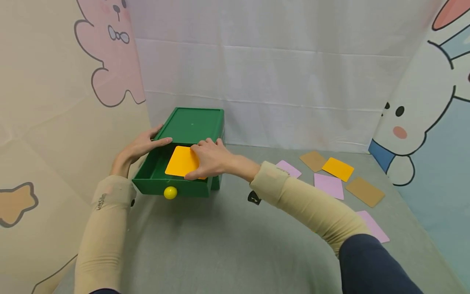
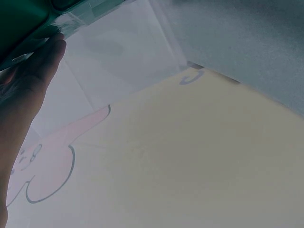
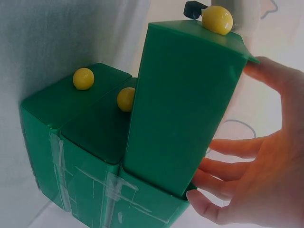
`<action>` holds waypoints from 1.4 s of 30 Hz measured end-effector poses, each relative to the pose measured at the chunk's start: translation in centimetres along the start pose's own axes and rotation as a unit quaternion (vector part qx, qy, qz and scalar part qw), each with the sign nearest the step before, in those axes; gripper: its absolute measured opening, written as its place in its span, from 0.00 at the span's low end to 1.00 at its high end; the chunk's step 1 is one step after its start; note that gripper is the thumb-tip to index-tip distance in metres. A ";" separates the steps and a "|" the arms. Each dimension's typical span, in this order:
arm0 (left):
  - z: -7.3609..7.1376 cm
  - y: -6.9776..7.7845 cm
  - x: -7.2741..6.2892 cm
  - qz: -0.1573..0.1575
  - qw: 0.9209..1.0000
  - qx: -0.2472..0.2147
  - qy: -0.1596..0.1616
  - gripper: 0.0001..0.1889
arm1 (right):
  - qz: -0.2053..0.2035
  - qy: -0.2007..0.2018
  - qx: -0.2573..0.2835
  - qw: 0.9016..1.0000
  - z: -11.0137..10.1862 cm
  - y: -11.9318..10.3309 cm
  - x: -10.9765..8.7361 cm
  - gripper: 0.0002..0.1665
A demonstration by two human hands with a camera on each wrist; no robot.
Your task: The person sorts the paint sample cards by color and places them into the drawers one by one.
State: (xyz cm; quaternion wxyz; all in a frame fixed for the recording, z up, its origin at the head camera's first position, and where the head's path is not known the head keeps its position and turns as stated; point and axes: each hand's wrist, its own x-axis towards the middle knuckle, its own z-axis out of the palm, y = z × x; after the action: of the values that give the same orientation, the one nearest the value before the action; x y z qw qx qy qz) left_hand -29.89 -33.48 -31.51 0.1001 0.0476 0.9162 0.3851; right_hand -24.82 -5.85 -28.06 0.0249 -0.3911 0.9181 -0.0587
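A green drawer cabinet (image 1: 196, 124) stands at the back left, its top drawer (image 1: 147, 173) pulled out and bearing a yellow ball knob (image 1: 170, 192). My left hand (image 1: 137, 148) rests against the cabinet's left side, thumb at the top's front edge; in the left wrist view its fingers (image 2: 53, 52) lie straight along the wall. An orange card (image 1: 179, 161) is over the open drawer, tilted. My right hand (image 1: 213, 157) holds it by the right part, thumb at the near edge and fingers at the far one. The right wrist view has this hand (image 3: 266, 166) beside the drawer's wall.
Several cards lie on the grey tabletop to the right: a pink card (image 1: 329, 186), a brown card (image 1: 365, 192) and another orange card (image 1: 338, 169) among them. Lower drawers with yellow knobs (image 3: 83, 79) are closed. A white curtain (image 1: 271, 81) hangs behind the cabinet.
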 end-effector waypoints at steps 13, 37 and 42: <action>0.2 0.0 -0.5 0.010 1.000 -0.007 -0.002 0.48 | -0.027 0.036 0.041 0.998 0.3 0.3 -1.1 0.39; 0.0 -0.1 -0.6 0.028 1.000 -0.011 0.003 0.47 | 0.142 0.176 0.099 0.969 8.8 16.5 -20.5 0.40; 0.1 1.9 -2.0 0.027 0.999 -0.021 -0.004 0.47 | 0.174 0.127 0.100 0.971 11.1 19.1 -25.0 0.45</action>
State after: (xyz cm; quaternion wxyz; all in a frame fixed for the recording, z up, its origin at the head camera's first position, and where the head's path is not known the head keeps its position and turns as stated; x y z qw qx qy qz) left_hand -27.90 -32.44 -29.93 0.0946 0.0715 0.9061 0.4062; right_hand -20.16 24.30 -41.49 -0.0430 -0.2106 0.9570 -0.1946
